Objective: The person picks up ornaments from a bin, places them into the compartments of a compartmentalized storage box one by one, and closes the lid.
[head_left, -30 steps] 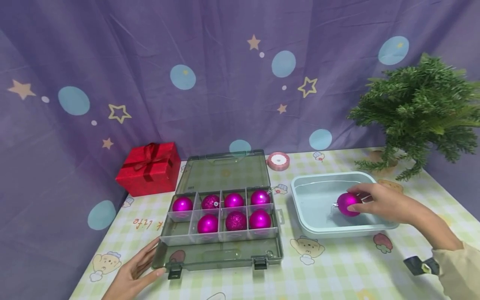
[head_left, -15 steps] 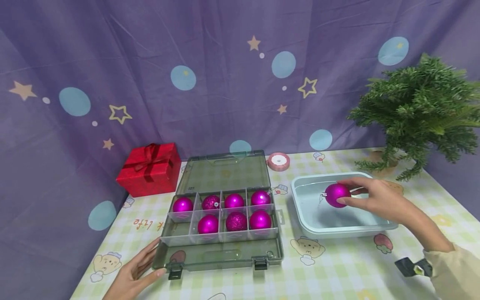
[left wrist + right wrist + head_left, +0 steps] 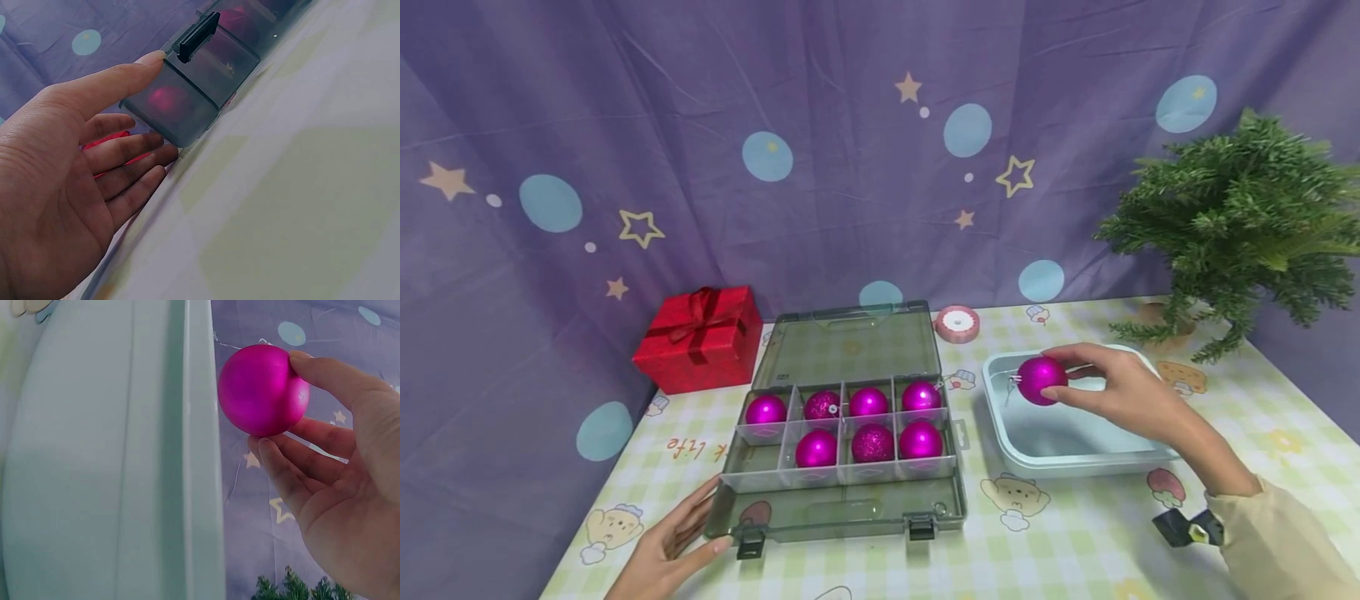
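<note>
My right hand [image 3: 1123,392] pinches a magenta Christmas ball [image 3: 1041,381] between thumb and fingers, above the light blue tub [image 3: 1097,460]. A silver cap and thread hang at the ball's left. In the right wrist view the smooth ball [image 3: 259,390] is held beside the tub's wall [image 3: 203,456]. At the front left corner of a grey see-through compartment box [image 3: 850,508], my left hand [image 3: 666,542] rests with fingers extended and thumb touching the corner. The left wrist view shows the thumb of that hand [image 3: 81,156] on the box's edge. Several magenta balls, smooth and glittered, sit singly in the compartments; the front left one holds none.
The box's lid [image 3: 850,346] lies back. Behind it stand a red gift box [image 3: 700,342] at left and a pink ribbon roll [image 3: 957,323] at right. A small artificial Christmas tree [image 3: 1240,217] leans over the tub's far right. A purple curtain [image 3: 835,233] hangs behind the checked tablecloth.
My right hand has raised the magenta Christmas ball from inside the tub and carried it left towards the tub's left rim. The left hand and the compartment box have stayed put.
</note>
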Demonstrator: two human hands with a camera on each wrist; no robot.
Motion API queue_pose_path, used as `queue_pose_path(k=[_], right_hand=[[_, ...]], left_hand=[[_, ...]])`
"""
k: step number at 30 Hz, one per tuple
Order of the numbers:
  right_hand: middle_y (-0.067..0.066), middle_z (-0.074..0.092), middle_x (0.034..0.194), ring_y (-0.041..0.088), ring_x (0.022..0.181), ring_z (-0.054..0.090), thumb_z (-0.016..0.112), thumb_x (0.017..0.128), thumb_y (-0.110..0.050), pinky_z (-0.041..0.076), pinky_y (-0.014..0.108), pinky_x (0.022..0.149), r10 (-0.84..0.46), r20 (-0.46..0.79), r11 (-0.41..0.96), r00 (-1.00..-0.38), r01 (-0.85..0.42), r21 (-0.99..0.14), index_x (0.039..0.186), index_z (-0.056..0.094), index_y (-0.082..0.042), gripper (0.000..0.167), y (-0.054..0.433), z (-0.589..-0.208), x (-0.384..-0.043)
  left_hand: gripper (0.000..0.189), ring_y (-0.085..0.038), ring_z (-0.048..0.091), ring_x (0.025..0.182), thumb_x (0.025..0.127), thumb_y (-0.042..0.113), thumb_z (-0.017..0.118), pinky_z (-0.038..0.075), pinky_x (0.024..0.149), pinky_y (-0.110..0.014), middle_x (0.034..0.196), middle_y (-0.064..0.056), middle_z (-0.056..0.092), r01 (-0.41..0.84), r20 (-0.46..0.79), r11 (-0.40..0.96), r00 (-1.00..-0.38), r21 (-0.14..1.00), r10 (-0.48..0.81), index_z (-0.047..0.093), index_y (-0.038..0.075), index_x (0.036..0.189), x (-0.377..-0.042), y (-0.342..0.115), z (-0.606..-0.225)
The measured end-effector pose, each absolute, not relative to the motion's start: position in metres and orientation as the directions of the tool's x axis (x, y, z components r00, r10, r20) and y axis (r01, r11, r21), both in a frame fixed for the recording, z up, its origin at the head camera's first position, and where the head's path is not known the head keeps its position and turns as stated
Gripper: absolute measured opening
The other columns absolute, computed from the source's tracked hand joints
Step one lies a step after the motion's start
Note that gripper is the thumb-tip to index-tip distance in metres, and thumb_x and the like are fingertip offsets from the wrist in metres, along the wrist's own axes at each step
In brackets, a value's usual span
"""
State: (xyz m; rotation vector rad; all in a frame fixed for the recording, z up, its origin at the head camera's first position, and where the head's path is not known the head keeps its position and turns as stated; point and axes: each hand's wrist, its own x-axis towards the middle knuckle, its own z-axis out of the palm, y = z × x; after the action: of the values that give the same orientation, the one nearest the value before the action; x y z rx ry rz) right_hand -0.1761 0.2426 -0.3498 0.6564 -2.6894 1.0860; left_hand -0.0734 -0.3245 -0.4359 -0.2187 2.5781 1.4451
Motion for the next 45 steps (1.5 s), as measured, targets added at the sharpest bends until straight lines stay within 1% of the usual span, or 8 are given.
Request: queue_pose_path(k=[9, 17, 26, 28, 34, 40, 42, 45], right_hand=[[0.001, 0.072, 0.122, 0.02, 0.105, 0.071, 0.084, 0.09, -0.022, 0.058, 0.035, 0.09, -0.375, 0.34, 0.565, -0.862, -0.503, -0.654, 0.13, 0.07, -0.009, 0.044, 0.218, -0.35, -0.185], [0.003, 0.072, 0.121, 0.021, 0.103, 0.071, 0.083, 0.091, -0.017, 0.058, 0.042, 0.092, -0.424, 0.385, 0.479, -0.82, -0.564, -0.673, 0.129, 0.071, -0.006, 0.041, 0.195, -0.352, -0.192], [0.004, 0.072, 0.123, 0.022, 0.104, 0.071, 0.085, 0.089, -0.015, 0.058, 0.042, 0.094, -0.446, 0.386, 0.433, -0.808, -0.572, -0.697, 0.129, 0.07, -0.004, 0.044, 0.169, -0.356, -0.2], [0.004, 0.072, 0.123, 0.021, 0.104, 0.071, 0.085, 0.089, -0.016, 0.057, 0.042, 0.094, -0.449, 0.383, 0.424, -0.807, -0.57, -0.704, 0.129, 0.07, -0.005, 0.044, 0.163, -0.356, -0.201], [0.005, 0.072, 0.124, 0.022, 0.105, 0.071, 0.084, 0.089, -0.017, 0.057, 0.046, 0.094, -0.463, 0.392, 0.381, -0.795, -0.577, -0.722, 0.129, 0.071, -0.005, 0.043, 0.147, -0.356, -0.204], [0.005, 0.072, 0.122, 0.024, 0.107, 0.07, 0.083, 0.091, -0.019, 0.057, 0.048, 0.095, -0.481, 0.393, 0.337, -0.784, -0.579, -0.743, 0.131, 0.069, -0.004, 0.045, 0.129, -0.356, -0.209], [0.005, 0.073, 0.12, 0.025, 0.107, 0.07, 0.083, 0.091, -0.019, 0.056, 0.051, 0.095, -0.489, 0.389, 0.323, -0.78, -0.577, -0.75, 0.13, 0.069, -0.003, 0.044, 0.122, -0.357, -0.21], [0.005, 0.073, 0.118, 0.025, 0.106, 0.07, 0.083, 0.091, -0.019, 0.056, 0.054, 0.094, -0.503, 0.384, 0.306, -0.774, -0.575, -0.759, 0.129, 0.069, -0.002, 0.044, 0.111, -0.358, -0.212]], left_hand=[[0.086, -0.042, 0.042, 0.144, 0.094, 0.039, 0.078, 0.048, 0.106, -0.033, 0.157, -0.023, 0.043, -0.22, -0.231, 0.516, -0.972, 0.828, -0.044, 0.034, 0.01, 0.162, -0.074, -0.323, -0.435], [0.085, -0.039, 0.044, 0.143, 0.094, 0.038, 0.079, 0.044, 0.096, -0.014, 0.157, -0.02, 0.044, -0.207, -0.217, 0.498, -0.975, 0.842, -0.038, 0.036, 0.012, 0.162, -0.075, -0.322, -0.434], [0.085, -0.04, 0.043, 0.143, 0.094, 0.038, 0.079, 0.044, 0.095, -0.013, 0.156, -0.022, 0.045, -0.211, -0.221, 0.503, -0.974, 0.838, -0.042, 0.035, 0.011, 0.162, -0.075, -0.322, -0.434], [0.086, -0.04, 0.044, 0.143, 0.094, 0.039, 0.078, 0.045, 0.097, -0.016, 0.156, -0.022, 0.045, -0.215, -0.223, 0.506, -0.974, 0.836, -0.046, 0.035, 0.011, 0.162, -0.075, -0.322, -0.434], [0.085, -0.042, 0.042, 0.143, 0.095, 0.041, 0.077, 0.046, 0.109, -0.042, 0.158, -0.022, 0.042, -0.221, -0.231, 0.507, -0.972, 0.833, -0.045, 0.034, 0.012, 0.163, -0.074, -0.323, -0.435], [0.083, -0.042, 0.042, 0.143, 0.096, 0.039, 0.076, 0.048, 0.1, -0.023, 0.158, -0.021, 0.042, -0.216, -0.228, 0.505, -0.973, 0.836, -0.04, 0.034, 0.012, 0.163, -0.074, -0.324, -0.434], [0.083, -0.042, 0.043, 0.143, 0.096, 0.039, 0.076, 0.048, 0.101, -0.024, 0.158, -0.021, 0.042, -0.217, -0.229, 0.505, -0.973, 0.836, -0.04, 0.034, 0.012, 0.163, -0.073, -0.324, -0.434], [0.083, -0.042, 0.042, 0.143, 0.096, 0.04, 0.076, 0.048, 0.107, -0.037, 0.159, -0.021, 0.041, -0.222, -0.233, 0.503, -0.972, 0.835, -0.04, 0.034, 0.012, 0.163, -0.073, -0.324, -0.434]])
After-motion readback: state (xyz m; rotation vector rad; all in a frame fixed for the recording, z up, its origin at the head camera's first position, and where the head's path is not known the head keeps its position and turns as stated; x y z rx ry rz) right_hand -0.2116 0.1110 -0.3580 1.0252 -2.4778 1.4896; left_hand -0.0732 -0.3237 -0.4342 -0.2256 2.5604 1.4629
